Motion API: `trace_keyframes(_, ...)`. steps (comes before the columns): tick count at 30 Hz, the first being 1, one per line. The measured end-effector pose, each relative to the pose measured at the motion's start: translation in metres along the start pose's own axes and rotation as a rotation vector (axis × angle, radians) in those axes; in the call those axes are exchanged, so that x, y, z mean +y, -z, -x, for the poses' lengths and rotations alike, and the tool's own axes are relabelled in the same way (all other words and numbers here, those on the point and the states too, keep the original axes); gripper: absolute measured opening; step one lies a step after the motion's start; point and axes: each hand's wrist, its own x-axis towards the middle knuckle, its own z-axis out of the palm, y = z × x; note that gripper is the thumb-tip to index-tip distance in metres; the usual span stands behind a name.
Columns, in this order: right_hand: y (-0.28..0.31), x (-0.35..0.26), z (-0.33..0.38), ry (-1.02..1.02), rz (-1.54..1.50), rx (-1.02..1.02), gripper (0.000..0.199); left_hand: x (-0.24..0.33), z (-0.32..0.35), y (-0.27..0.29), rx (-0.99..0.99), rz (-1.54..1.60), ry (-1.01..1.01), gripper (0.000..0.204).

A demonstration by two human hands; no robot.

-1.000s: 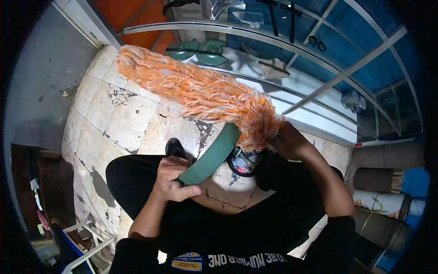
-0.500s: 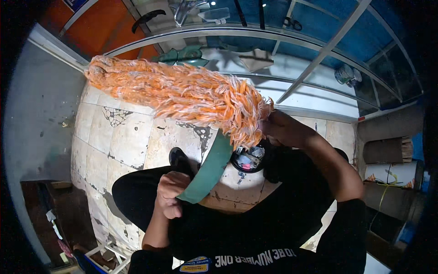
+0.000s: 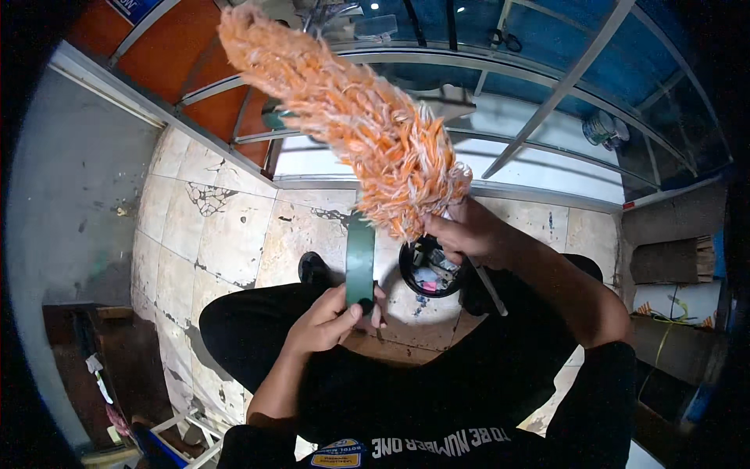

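My count: 1 left hand (image 3: 324, 319), 1 right hand (image 3: 470, 233), 1 duster (image 3: 367, 129), 1 green strip (image 3: 360, 259), 1 black bin (image 3: 437, 294), 1 shoe (image 3: 313, 268) in sight, 1 pair of scissors (image 3: 505, 40). Tubs (image 3: 599, 127) over to my right: can't tell whether 1 or 2.

Cannot tell the small contents (image 3: 428, 277) of the black bin (image 3: 404, 277), mid-frame; can see only part of a green piece (image 3: 275, 117) behind the orange duster (image 3: 355, 121), upper left.
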Motion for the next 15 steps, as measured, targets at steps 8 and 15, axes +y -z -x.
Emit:
trace_keyframes(8, -0.012, 0.013, 0.001, 0.323, 0.523, -0.107, 0.043, -0.02, -0.01, 0.0, 0.145, -0.123, 0.009, 0.03)
trace_keyframes(15, -0.02, 0.038, 0.008, 0.625, 1.149, -0.048, 0.025, -0.035, 0.012, 0.007, 0.343, -1.3, -0.247, 0.028)
